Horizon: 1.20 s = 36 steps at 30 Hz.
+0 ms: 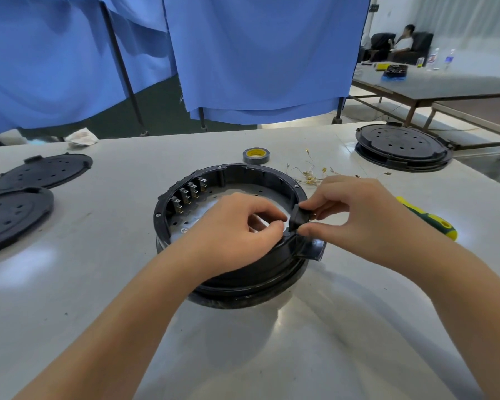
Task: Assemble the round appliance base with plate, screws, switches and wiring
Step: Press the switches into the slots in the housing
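I see the round base (pixel 231 226) at the table's (pixel 243 356) centre, a perforated metal plate (pixel 243 192) lying inside and four switches (pixel 189 193) along its far-left wall. My right hand (pixel 355 209) pinches a small black part (pixel 298 216) at the right rim; my left hand (pixel 237 226), fingers curled, pinches beside it, what it holds hidden.

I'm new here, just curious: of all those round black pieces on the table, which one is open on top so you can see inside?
The round base under both hands: its switches and metal plate show inside. The three other discs, two at left, one at far right, are closed.
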Motion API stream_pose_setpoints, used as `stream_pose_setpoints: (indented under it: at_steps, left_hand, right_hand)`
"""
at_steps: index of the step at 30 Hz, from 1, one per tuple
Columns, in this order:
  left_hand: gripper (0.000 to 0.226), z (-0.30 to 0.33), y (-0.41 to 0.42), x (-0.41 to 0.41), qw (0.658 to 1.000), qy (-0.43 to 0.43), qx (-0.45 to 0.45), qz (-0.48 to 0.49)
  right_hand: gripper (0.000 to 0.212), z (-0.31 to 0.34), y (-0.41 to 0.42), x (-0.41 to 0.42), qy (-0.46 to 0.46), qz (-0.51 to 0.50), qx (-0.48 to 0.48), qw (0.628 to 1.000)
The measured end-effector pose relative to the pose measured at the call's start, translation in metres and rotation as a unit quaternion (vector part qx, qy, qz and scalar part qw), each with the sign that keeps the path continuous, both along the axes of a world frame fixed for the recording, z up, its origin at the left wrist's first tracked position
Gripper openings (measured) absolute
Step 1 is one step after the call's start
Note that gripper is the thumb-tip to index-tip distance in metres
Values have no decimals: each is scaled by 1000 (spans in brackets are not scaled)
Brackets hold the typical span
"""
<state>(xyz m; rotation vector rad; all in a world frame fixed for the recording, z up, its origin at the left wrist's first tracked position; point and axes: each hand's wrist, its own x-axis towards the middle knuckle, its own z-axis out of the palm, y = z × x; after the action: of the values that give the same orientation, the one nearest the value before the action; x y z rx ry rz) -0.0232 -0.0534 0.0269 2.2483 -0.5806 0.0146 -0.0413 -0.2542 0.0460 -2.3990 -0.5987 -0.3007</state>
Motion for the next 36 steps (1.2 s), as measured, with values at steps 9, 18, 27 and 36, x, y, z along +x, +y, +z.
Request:
stream_pose_setpoints:
  at_steps: [9, 18, 27, 36]
  left_hand:
    - [67, 3, -2, -2, 999, -11, 44, -30]
    - [73, 0, -3, 5, 991, 36, 107, -69]
    - [74, -2, -3, 10, 990, 60, 108, -70]
    - [69, -2, -3, 11, 989, 60, 124, -63]
  right_hand:
    - [27, -3, -3, 4, 15, 0, 35, 999]
    - [28, -6, -8, 8, 60, 3, 112, 992]
    - [23, -9, -12, 14, 89, -5, 110, 990]
    - [14, -13, -9, 15, 91, 20, 131, 987]
